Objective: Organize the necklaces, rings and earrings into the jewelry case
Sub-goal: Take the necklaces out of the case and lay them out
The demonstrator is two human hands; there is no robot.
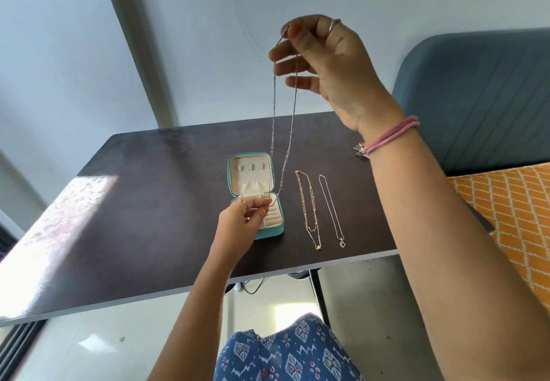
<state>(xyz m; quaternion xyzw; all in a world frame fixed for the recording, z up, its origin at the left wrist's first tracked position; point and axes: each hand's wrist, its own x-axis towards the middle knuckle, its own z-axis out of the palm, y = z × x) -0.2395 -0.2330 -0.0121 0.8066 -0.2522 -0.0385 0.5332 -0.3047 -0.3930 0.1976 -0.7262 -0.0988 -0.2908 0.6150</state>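
Dark table [143, 190], unlabelled teal jewelry case [268, 233], silver necklace [290, 130] overhead.

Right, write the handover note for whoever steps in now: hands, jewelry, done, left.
Right hand: raised, pinching the top of the long silver necklace.
Left hand: pinching its lower end over the open jewelry case.
On the table: gold necklace and heart necklace, right of the case; small jewelry pieces behind the right wrist.
Done: no jewelry visible in the case.
Left: all necklaces, then the small pieces.
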